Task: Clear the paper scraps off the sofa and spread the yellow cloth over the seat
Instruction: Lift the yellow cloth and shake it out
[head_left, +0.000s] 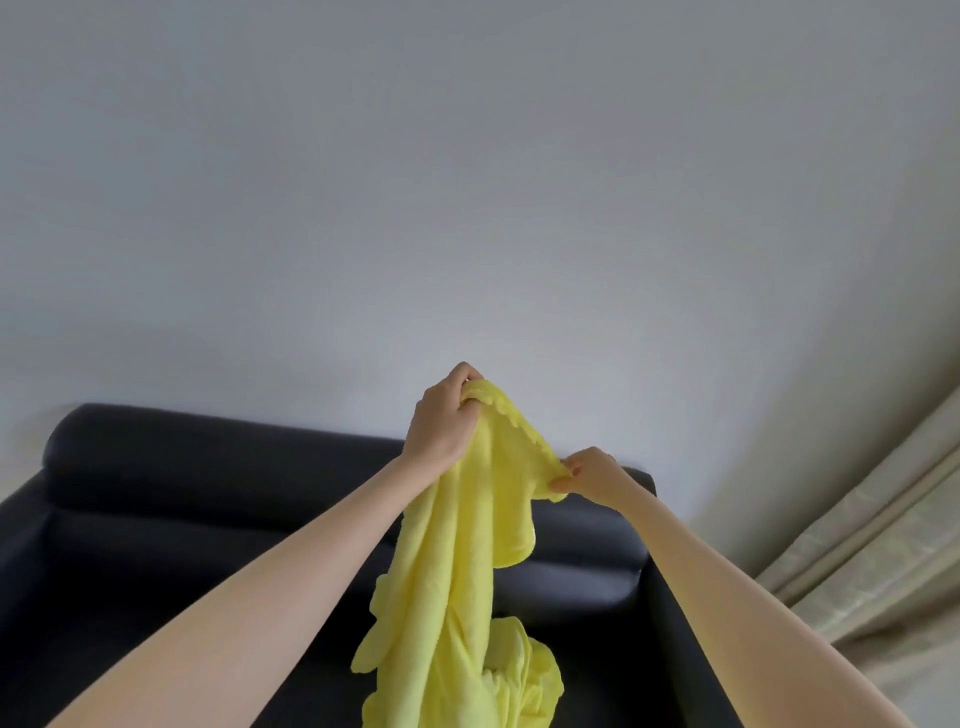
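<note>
Left grip (447, 415) is clutching the cloth (457, 571) at its top; right grip (587, 475) is pinching the edge beside it. The cloth is hanging bunched over the sofa (182, 493). Best working both grips apart along the edge before lowering.

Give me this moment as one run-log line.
stage: unfolding | left hand: grips yellow cloth top | right hand: pinches cloth edge | cloth: bunched, hanging over sofa seat | scraps: none visible

I see the yellow cloth (457, 597) bunched and hanging lengthwise, fluffy, its top edge lifted high. Below it, the dark sofa (208, 499) seat lies bare toward its left arm.
</note>
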